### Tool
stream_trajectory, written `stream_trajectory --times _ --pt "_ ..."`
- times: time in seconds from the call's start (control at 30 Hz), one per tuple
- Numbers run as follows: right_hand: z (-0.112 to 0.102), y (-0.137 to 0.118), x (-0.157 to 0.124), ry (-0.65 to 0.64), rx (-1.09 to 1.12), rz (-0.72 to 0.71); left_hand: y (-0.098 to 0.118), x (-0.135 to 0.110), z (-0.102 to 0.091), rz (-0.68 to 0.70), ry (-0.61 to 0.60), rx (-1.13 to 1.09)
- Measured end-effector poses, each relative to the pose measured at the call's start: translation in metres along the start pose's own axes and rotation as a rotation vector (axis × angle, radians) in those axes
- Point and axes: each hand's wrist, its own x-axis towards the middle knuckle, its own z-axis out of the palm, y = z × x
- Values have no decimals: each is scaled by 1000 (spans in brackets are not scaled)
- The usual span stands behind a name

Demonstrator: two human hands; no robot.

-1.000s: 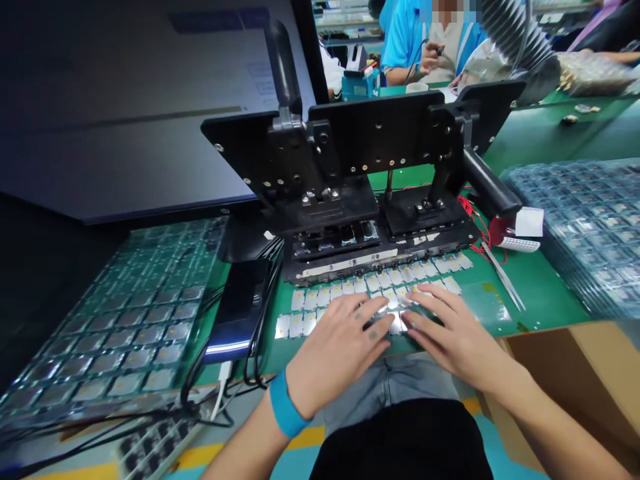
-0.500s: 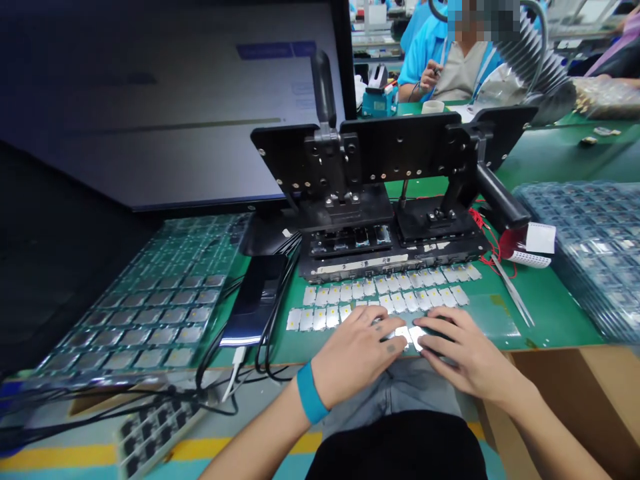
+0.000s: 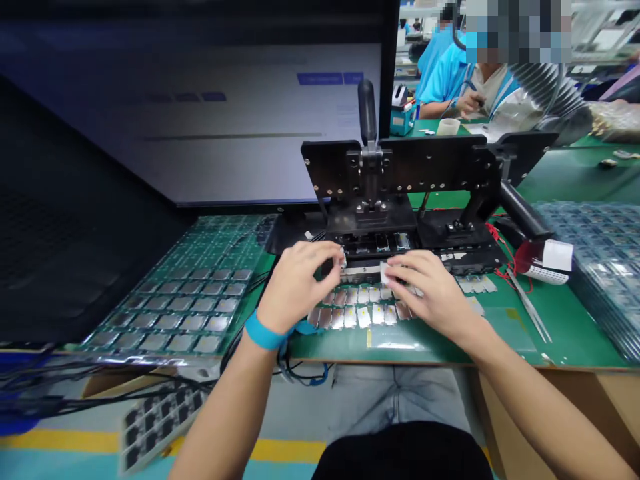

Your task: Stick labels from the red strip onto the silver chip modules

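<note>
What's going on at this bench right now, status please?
Left hand: fingertips on a small bright piece at the black press front edge. Right hand: pinching a foil square. More foil squares in rows beneath both hands.

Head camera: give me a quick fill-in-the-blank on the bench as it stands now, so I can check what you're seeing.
The wristband on the left hand is ____.
The tweezers lie to the ____ of the right hand.
The mat under the small silver pieces is ____.

Missing words: blue, right, green.
</note>
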Motion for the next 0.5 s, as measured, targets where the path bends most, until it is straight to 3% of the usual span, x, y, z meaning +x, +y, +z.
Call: stream_trajectory --times 0.1,0.23,0.5 --pt "29 12 18 -10 -43 26 -15 7 8 -61 13 14" --pt "55 20 29 -36 -110 117 -15 13 19 -82 27 -5" --pt "60 21 41 -114 -201 176 -14 18 23 -74 10 -59"
